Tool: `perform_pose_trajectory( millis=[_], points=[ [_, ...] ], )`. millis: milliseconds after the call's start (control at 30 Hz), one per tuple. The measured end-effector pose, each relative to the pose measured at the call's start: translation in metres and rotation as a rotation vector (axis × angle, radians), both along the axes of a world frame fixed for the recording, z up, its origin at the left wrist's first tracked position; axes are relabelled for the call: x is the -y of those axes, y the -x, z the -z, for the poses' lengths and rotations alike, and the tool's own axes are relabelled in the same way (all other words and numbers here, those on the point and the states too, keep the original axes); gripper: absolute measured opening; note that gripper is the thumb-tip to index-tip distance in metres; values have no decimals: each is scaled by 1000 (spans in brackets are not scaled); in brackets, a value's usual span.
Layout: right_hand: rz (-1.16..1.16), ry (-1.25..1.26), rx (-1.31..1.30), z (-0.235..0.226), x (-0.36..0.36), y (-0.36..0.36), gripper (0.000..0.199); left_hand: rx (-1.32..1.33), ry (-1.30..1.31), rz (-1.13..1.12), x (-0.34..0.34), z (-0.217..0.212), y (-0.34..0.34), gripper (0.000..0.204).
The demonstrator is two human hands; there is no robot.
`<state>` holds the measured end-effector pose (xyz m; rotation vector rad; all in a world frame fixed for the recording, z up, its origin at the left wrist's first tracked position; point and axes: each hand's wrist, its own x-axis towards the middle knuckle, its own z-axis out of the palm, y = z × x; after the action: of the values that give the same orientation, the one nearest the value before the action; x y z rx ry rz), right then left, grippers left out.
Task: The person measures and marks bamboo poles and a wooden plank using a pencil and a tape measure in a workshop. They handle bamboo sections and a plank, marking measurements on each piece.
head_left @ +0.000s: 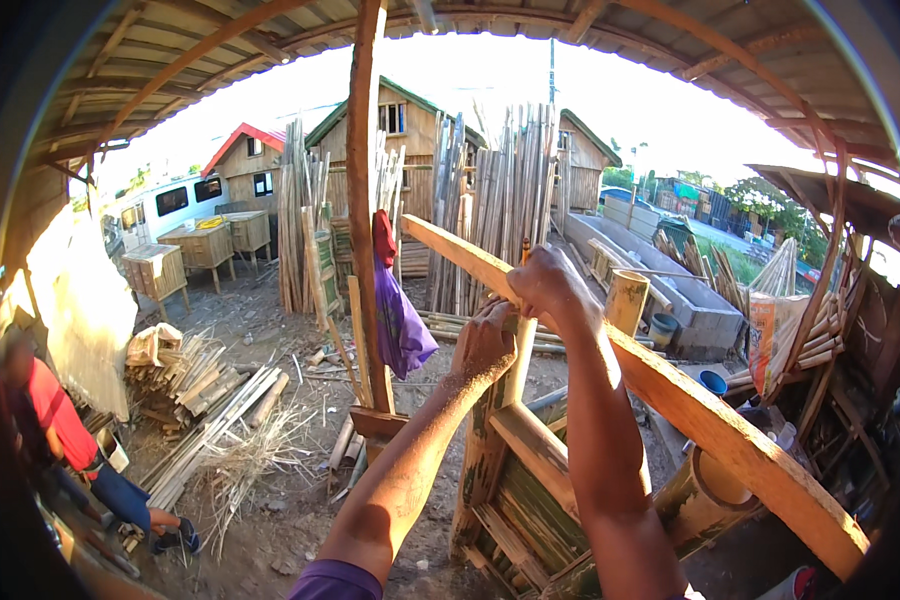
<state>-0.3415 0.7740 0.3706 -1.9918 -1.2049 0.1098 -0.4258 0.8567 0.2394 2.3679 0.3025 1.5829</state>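
Observation:
A long squared wooden beam [715,430] slants from the upper middle down to the lower right, across a bamboo frame [545,490]. My right hand [553,285] is closed at the beam, over the top of an upright bamboo post [516,368]. The tip of a thin orange-and-dark stick-like tool [525,246] pokes up from that fist; its lower part is hidden. Just left of it, my left hand [486,342] has its fingers curled together against the beam's near side and the post top. Whatever those fingers grip is hidden.
A wooden post [364,200] with a purple cloth [400,320] stands left of my hands. Cut bamboo [210,420] lies on the ground. A person in red [60,410] is at the left edge. Thick bamboo tubes [715,485] sit under the beam; a concrete trough [685,300] lies beyond.

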Motion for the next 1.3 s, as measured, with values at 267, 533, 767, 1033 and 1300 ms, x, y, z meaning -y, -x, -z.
perform_pose_trajectory(
  millis=[267,533,767,1033,1300],
  points=[
    [0,-204,119,-11,42,12,32,10,19,-68,-4,4,-13,34],
    [104,-467,161,16,83,24,27,11,-274,-422,6,9,-25,19],
    [3,-619,40,31,118,49,23,-7,-395,-329,26,37,-14,21],
    [-217,-673,-6,63,117,90,19,11,238,51,100,112,61,8],
    [-523,-532,-139,126,75,177,11,324,583,-91,99,155,190,22]
  ],
)
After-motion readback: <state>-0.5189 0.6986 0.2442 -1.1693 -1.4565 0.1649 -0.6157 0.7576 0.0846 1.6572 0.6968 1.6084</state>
